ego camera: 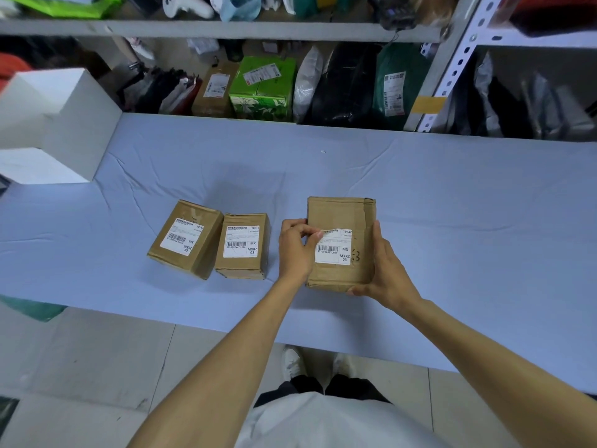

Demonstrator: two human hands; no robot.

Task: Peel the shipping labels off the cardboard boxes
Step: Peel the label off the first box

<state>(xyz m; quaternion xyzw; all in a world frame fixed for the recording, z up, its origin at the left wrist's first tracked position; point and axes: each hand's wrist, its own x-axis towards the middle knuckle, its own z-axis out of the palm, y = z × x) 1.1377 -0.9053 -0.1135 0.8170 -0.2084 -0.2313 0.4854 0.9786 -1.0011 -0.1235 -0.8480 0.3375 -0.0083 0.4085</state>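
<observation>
The left hand point(295, 250) pinches the lifted far-left corner of the label point(334, 252) on the rightmost box point(339, 211), which the right hand point(384, 270) grips by its right side. A sharp pull could tear the thin paper, leaving a strip stuck.

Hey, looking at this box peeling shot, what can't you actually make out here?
Head view only:
- The small print on the label of the held box is too small to read.
- The label's top left corner is covered by the left hand.
- The held box's right side is mostly behind the right hand; its underside faces away.
</observation>
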